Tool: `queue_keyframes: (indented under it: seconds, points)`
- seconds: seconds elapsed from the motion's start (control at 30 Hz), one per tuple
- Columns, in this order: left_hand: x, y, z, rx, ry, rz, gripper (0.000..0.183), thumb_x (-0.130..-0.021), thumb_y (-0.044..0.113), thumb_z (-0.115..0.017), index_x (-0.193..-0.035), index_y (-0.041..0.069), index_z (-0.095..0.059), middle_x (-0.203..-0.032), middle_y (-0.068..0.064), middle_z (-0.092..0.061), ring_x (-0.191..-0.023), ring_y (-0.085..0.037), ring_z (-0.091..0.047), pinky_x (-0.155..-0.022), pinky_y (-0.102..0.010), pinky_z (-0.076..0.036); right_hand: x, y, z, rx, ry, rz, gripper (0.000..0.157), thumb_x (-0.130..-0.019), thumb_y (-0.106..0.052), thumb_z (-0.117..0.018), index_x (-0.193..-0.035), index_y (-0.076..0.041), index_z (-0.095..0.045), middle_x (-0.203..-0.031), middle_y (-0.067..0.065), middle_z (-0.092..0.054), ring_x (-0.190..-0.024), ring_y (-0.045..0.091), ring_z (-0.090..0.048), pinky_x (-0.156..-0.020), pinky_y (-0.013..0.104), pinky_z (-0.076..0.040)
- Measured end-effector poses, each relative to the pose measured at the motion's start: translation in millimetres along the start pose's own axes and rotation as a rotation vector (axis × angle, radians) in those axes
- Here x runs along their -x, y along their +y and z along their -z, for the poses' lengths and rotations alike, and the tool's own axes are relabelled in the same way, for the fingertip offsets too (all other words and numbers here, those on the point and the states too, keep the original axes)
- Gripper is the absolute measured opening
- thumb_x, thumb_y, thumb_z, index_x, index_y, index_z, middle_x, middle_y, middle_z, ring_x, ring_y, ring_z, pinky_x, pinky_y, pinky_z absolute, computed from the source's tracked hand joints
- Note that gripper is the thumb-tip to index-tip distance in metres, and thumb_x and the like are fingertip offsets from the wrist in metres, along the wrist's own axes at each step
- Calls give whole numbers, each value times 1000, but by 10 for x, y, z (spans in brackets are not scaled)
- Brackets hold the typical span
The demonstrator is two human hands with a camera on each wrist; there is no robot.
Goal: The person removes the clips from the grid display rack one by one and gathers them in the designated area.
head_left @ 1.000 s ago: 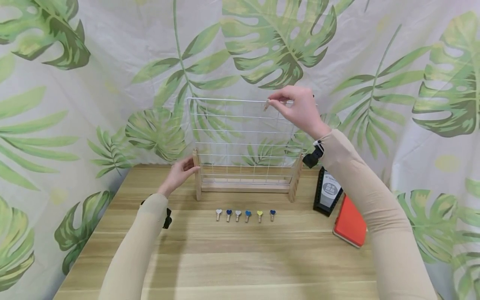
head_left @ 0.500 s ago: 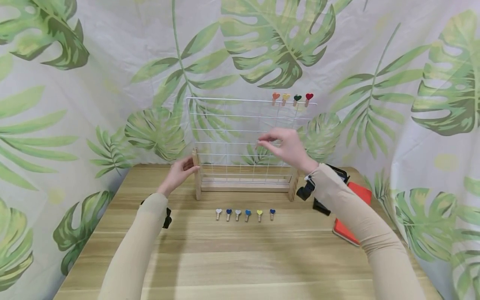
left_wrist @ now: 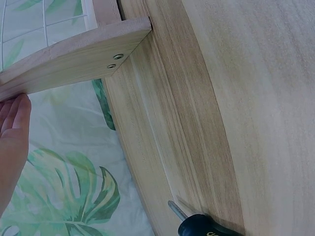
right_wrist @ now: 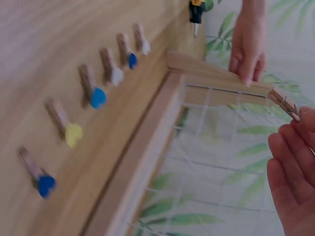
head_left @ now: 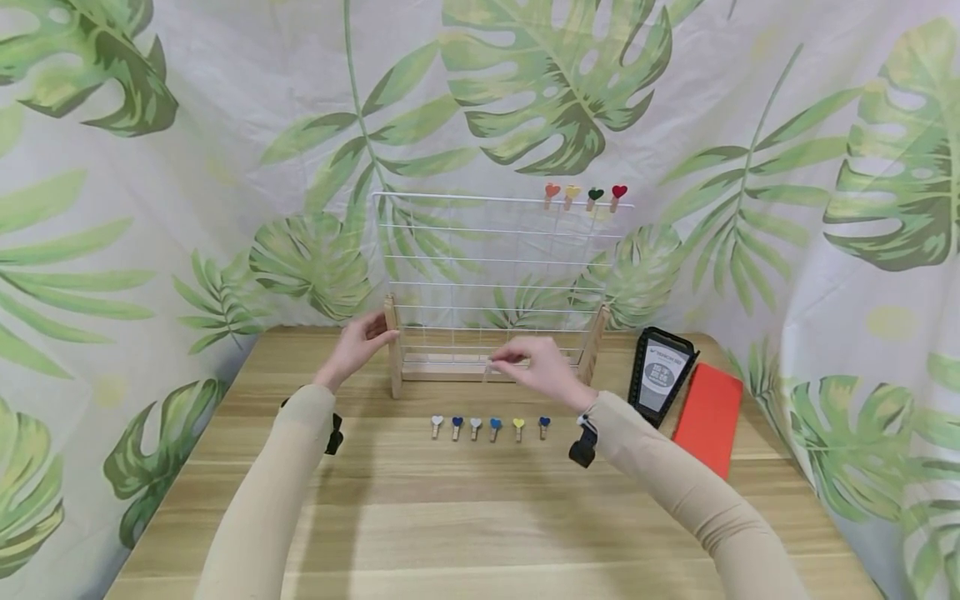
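A white wire grid (head_left: 450, 285) stands upright in a wooden base (head_left: 491, 372) on the table. My left hand (head_left: 360, 348) grips the left wooden post (head_left: 394, 354), thumb on its near side. Low in front of the grid, my right hand (head_left: 542, 371) pinches a small wooden clothespin (right_wrist: 284, 104) between thumb and index finger. Several heart-topped clothespins lie in a row before the base, among them a yellow one (head_left: 518, 429) and a light blue one (head_left: 495, 429). Orange (head_left: 552, 196), yellow, green and red (head_left: 618, 197) ones are clipped at the top wire's right end.
Right of the rack lies a black-framed case with a grey label (head_left: 663, 375). A red flat box (head_left: 708, 417) is beside it. What looks like a screwdriver (left_wrist: 206, 225) lies on the table in the left wrist view. A leaf-print cloth (head_left: 300, 100) hangs behind.
My right hand has come down from the top wire to the grid's lower front, carrying the clothespin, which uncovers the clipped hearts. The left hand stays on the post.
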State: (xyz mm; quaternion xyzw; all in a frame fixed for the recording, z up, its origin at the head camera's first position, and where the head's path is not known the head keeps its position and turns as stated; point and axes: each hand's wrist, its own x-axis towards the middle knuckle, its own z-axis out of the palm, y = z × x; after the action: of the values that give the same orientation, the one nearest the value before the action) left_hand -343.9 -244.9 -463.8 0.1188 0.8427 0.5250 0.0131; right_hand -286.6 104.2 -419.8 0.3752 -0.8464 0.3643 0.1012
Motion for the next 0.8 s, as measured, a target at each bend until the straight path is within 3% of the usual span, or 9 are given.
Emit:
queue_keyframes:
  seconds: [0.17,0.47,0.7,0.8]
  points:
    - [43,115,-4,13,-14,11,60,-102,13,-57,-151,-9,-31,-148,-35,-42,-138,-47,-42,-115,-57,-39,161,43,-302,-52,-29,-61,13,-92,-17,-71,-100,-9,-78,-92,6,-78,-80,14,-73,-74,22,-61]
    - [-59,-104,8,-3,10,3,64,-101,27,-59,-152,-1,-34,-149,-28,-45,-139,-41,-45,-116,-52,-41,329,26,-814,-142,-118,-221,16,-94,-23,-70,-101,-11,-78,-93,3,-77,-77,5,-68,-71,16,-57]
    - [-59,-99,3,6,4,-11,61,-100,25,-60,-151,-1,-37,-147,-27,-48,-138,-40,-47,-114,-51,-43,404,23,-1130,-197,-213,-253,15,-94,-22,-70,-100,-11,-78,-93,3,-78,-72,-3,-62,-66,13,-54]
    - [-55,-107,-1,7,3,-10,60,-100,25,-60,-151,-1,-38,-147,-27,-48,-138,-40,-47,-114,-52,-43,421,-1,-1218,-165,-236,-259,14,-93,-24,-71,-97,-14,-79,-89,0,-78,-67,-5,-57,-62,11,-50]
